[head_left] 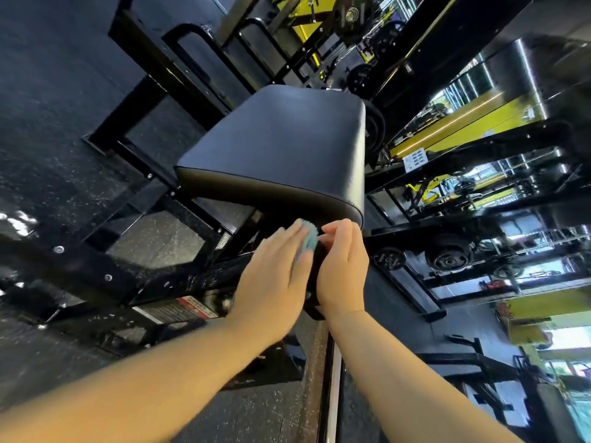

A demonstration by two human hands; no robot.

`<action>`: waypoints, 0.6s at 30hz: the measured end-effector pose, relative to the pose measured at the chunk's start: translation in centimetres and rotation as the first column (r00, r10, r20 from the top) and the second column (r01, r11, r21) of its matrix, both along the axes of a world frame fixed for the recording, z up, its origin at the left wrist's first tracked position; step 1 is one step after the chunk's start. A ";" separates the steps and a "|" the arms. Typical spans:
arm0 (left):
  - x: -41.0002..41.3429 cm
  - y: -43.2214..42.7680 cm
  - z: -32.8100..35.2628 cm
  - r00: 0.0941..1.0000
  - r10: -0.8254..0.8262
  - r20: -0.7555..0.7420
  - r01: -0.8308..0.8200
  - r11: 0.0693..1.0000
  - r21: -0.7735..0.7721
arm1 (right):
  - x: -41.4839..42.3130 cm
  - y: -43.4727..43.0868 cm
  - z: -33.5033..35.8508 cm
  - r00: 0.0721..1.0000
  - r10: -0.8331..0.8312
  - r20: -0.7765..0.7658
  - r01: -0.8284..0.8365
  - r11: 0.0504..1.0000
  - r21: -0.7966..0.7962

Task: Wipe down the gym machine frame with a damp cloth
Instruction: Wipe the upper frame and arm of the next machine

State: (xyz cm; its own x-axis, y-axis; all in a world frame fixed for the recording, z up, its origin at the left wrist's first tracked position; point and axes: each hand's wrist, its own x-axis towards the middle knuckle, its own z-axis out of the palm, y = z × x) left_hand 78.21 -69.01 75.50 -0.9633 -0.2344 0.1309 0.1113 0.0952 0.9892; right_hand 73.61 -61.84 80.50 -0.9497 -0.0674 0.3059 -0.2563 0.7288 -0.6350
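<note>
Pressing cloth (309, 239) on frame (204, 273) under seat pad (281, 145) with straight fingers of left hand (275, 276); seemingly pinching cloth edge with curled right hand (342, 270). Could slip off if pinch loosens.

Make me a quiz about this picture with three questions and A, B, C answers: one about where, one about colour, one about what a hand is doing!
1. Where is the cloth? A on the floor. B between the left hand and right hand, under the black pad. C on top of the pad.
2. What colour is it? A red. B white. C light blue.
3. The left hand's fingers are: A straight. B in a fist. C gloved.
Answers: B, it shows between both hands; C, it looks light blue; A, they lie flat against it.
</note>
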 end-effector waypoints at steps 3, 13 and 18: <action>-2.6 -0.3 1.5 0.999 0.031 0.031 -0.031 0.999 -0.007 | 0.1 0.2 0.0 1.000 -0.006 -0.007 0.006 1.000 -0.015; -2.2 -0.5 1.2 0.998 -0.041 0.048 0.038 0.998 0.047 | 0.1 0.2 0.1 1.000 -0.022 -0.006 0.022 0.997 -0.070; 2.7 0.0 -2.1 0.996 0.005 -0.085 -0.002 0.999 0.035 | 0.4 0.3 -0.1 0.999 -0.027 -0.030 0.024 0.996 -0.088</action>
